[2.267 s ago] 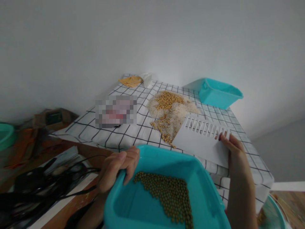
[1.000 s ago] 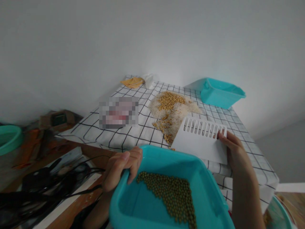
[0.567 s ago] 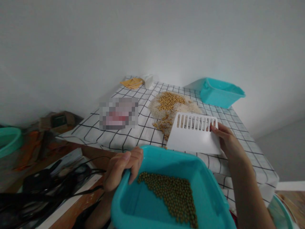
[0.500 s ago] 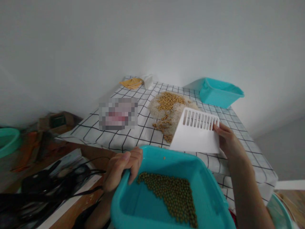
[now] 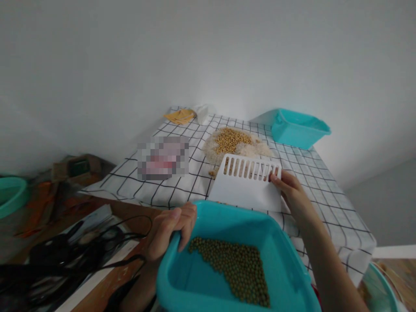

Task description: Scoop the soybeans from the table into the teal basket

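My left hand [image 5: 169, 232] grips the far left rim of a teal plastic basin [image 5: 182, 281] held below the table's front edge; a heap of greenish beans [image 5: 237, 271] lies inside it. My right hand [image 5: 289, 190] pinches the right end of a white slotted scraper [image 5: 245, 186], which stands tilted at the table's front edge, just above the basin's far rim. Behind the scraper, a pile of yellow beans [image 5: 232, 139] mixed with white rice [image 5: 251, 149] lies on the checked tablecloth [image 5: 182, 186].
A second teal basin [image 5: 297, 128] stands at the table's far right corner. A yellow cloth [image 5: 180, 115] and a white object lie at the far edge by the wall. Black cables [image 5: 65, 255] and clutter cover the lower surface at left. A teal bowl [image 5: 9, 195] sits far left.
My right hand has drawn the scraper leftward and toward me, from the right of the pile to the table's front edge above the basin. A few beans dropped in. The left hand stayed.
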A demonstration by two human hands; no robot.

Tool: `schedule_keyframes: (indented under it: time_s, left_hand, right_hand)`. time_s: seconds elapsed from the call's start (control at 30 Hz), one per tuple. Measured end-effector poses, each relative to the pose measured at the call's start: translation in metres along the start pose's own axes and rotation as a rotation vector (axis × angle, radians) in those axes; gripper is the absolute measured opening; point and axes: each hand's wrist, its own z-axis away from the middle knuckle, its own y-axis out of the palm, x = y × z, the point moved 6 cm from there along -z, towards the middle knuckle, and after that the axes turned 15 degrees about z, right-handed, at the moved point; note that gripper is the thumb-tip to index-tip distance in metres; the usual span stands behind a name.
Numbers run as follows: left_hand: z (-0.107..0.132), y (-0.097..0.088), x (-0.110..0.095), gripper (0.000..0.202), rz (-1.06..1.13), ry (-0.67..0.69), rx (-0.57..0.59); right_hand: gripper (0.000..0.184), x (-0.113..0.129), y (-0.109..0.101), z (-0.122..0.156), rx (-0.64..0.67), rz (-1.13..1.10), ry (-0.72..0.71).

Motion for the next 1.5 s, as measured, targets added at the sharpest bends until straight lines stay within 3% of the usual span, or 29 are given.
schedule_keyframes:
  time_s: [0.23, 0.4, 0.53, 0.73, 1.07, 1.5]
  left_hand:
    - [-0.006, 0.002, -0.003, 0.062, -0.004, 0.047, -0.039]
    - [-0.007, 0.001, -0.003, 0.063, -0.005, 0.042, -0.001]
    - [-0.006, 0.0, -0.003, 0.063, -0.006, 0.031, 0.015]
    - [-0.006, -0.002, -0.001, 0.064, -0.015, 0.021, 0.026]
    - [-0.006, 0.001, -0.004, 0.063, -0.039, 0.03, 0.029]
    - [-0.007, 0.003, -0.006, 0.065, -0.039, 0.054, -0.027]
  right_hand:
    - [0.026, -0.017, 0.01, -0.003, 0.091, -0.148, 0.159]
    - [0.028, -0.02, 0.008, -0.003, 0.054, -0.166, 0.204]
    - [0.027, -0.016, 0.004, -0.002, 0.027, -0.166, 0.19]
    - [0.026, -0.013, -0.004, -0.003, -0.053, -0.158, 0.061]
    - [0.027, -0.011, 0.012, 0.0, 0.141, -0.096, 0.063]
    - [0.022, -0.017, -0.03, -0.003, -0.292, -0.124, -0.018]
